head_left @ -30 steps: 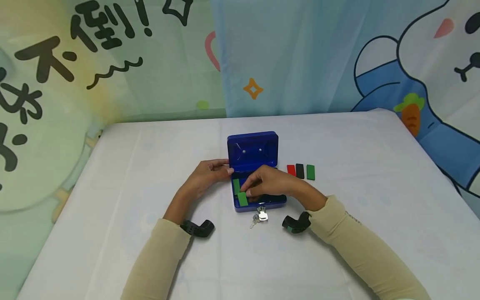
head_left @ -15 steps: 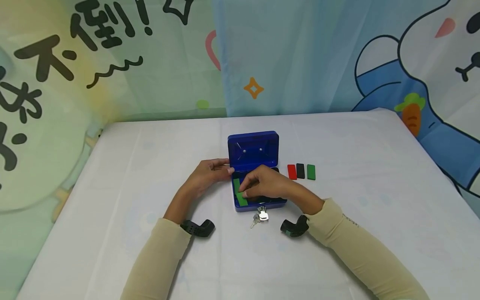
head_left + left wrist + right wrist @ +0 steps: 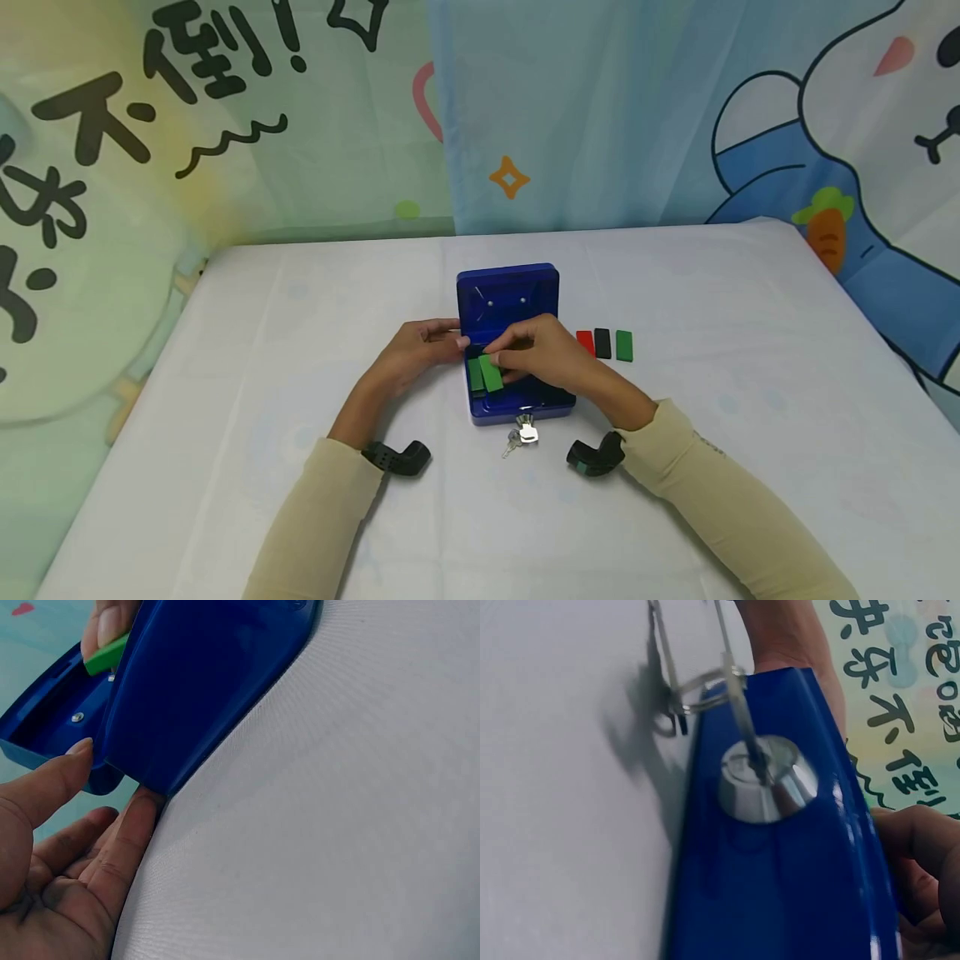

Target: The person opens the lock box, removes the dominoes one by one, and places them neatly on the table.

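Green block (image 3: 491, 374), pinched by the right hand (image 3: 546, 354) over the box (image 3: 551, 410), is best guided lightly, the left hand (image 3: 412, 350), fingers extended, touching the box.

Reading across the green backdrop (image 3: 330, 187) in the head view: 乐, then 不, then 倒, closing on a bold black exclamation mark (image 3: 290, 37)! Meeting a cropped character (image 3: 13, 300) at the far left edge, unreadable. Over to the right wrist view, picking out 快乐不倒 running downward on that backdrop, right beside a second column (image 3: 945, 664) sliced by the frame edge, too partial to read. Spotting tiny lettering (image 3: 709, 442) on the right sleeve (image 3: 731, 496), too small to decipher; likewise illegible, a round mark (image 3: 298, 604) on the blue box (image 3: 210, 682).
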The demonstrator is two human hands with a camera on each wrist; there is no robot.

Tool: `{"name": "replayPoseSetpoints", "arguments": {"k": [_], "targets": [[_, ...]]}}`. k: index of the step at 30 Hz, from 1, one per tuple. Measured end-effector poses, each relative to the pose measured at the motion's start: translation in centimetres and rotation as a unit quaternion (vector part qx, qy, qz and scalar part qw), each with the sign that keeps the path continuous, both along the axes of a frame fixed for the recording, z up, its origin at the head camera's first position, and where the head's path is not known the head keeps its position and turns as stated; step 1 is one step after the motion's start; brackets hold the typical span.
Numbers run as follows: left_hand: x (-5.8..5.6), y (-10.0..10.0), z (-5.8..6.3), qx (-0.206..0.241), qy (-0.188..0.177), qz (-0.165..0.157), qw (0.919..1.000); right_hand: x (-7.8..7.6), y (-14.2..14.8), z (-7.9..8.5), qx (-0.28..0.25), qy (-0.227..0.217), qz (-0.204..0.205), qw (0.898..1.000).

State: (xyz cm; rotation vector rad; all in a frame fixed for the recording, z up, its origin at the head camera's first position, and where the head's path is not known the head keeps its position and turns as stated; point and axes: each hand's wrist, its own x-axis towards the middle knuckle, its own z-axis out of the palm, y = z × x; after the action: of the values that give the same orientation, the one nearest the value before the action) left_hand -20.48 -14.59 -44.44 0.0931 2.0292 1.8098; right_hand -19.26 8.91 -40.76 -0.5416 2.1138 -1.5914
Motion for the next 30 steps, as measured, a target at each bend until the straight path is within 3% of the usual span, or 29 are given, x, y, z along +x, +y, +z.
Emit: {"name": "replayPoseSetpoints", "arguments": {"k": [14, 22, 30], "targets": [[-0.1, -0.5, 0.3, -0.019, 0.02, 0.004, 0.9996, -0.6, 2.5, 0.9, 0.007, 0.015, -0.036, 0.999], [-0.2, 0.0, -0.2, -0.015, 0.014, -0.002, 0.9998, -0.6, 5.8, 0.1, 0.016, -0.016, -0.071, 0.997], [-0.1, -0.2, -0.2, -0.019, 0.017, 0.001, 0.9997, -0.7, 6.6, 0.3, 0.011, -0.026, -0.085, 0.996]]}}
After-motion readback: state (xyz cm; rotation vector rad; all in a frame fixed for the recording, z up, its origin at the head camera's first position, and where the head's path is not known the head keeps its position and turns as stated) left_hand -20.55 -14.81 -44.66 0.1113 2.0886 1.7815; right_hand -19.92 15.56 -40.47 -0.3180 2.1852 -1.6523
